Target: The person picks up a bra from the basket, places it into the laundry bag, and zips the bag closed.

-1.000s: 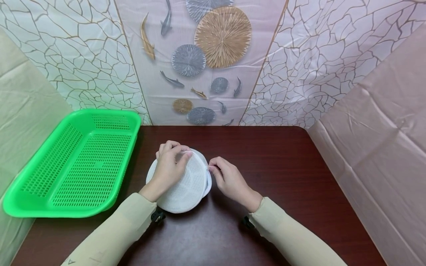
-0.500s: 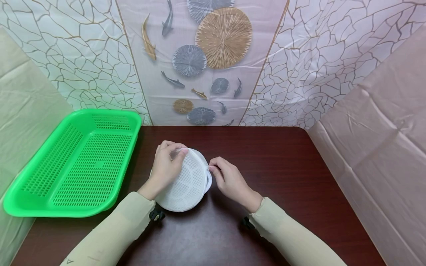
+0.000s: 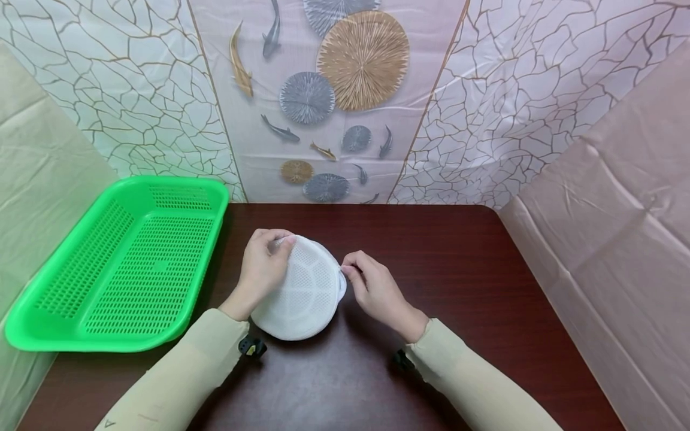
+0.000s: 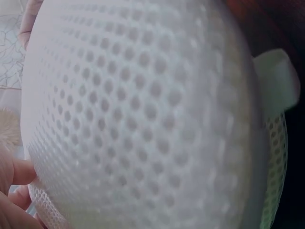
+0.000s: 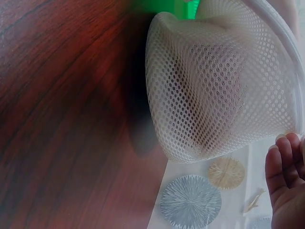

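Observation:
A round white mesh laundry bag (image 3: 307, 293) with a stiff-looking rim is held between my hands, tilted above the table. My left hand (image 3: 260, 263) pinches its upper left edge between thumb and fingers. At the right edge, my right hand (image 3: 377, 292) pinches a small piece of the rim; whether that is a zip pull is too small to tell. The right wrist view shows the soft mesh side (image 5: 200, 90) sagging in folds below the rim. Close up in the left wrist view, the perforated top (image 4: 124, 105) fills most of the picture, with a pale tab (image 4: 276, 81) beside it.
A large green plastic basket (image 3: 162, 344) stands on the left of the dark red-brown table (image 3: 447, 251). Patterned cloth (image 3: 485, 120) hangs behind the table, and plain cloth walls (image 3: 620, 209) flank it. A black wrist camera (image 3: 252, 347) sits under the left cuff.
My left hand has shifted left along the bag's edge. The bag has turned and risen a little, showing more of its top. My right hand has edged slightly right, keeping its pinch.

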`<control>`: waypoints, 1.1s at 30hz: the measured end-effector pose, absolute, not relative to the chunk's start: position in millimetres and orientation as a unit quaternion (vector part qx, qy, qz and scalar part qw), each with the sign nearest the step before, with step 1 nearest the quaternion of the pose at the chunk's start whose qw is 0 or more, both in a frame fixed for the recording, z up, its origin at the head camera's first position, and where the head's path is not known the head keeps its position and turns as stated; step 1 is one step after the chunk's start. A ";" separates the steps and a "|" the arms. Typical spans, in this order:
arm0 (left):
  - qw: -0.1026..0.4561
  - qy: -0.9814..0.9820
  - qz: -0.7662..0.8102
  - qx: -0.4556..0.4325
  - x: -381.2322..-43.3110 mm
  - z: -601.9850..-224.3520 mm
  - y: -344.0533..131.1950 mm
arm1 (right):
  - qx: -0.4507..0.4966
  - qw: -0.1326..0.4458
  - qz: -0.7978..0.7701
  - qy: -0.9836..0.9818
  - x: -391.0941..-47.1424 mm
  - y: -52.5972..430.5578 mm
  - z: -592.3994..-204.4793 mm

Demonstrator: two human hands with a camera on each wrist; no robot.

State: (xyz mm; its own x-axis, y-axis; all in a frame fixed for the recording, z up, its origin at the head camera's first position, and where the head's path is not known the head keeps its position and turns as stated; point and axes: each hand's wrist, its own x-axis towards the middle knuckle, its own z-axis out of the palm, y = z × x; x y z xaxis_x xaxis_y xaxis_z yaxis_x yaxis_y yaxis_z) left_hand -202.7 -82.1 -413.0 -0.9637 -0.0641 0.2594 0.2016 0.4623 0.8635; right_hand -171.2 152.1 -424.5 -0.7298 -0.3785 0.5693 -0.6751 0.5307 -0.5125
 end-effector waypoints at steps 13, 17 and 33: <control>0.125 -0.869 -0.460 -0.131 -195.7 -407.5 -72.6 | 0.293 0.201 0.406 -0.842 -174.2 152.1 -420.9; 0.132 -0.875 -0.416 -0.210 -190.1 -402.8 -64.7 | 0.296 0.199 0.406 -0.841 -175.0 150.2 -420.7; 0.164 -0.877 -0.314 -0.325 -187.9 -407.2 -55.2 | 0.306 0.195 0.384 -0.849 -173.4 147.1 -420.4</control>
State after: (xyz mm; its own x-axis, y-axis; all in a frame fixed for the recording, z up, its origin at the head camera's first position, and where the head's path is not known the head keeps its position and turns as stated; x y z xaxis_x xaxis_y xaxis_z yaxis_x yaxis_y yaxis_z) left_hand -187.9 -55.2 -407.2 -0.7354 0.4660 0.4920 0.6724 0.5922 0.4441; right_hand -173.4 147.1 -420.4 -0.7362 -0.3699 0.5667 -0.6699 0.5168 -0.5331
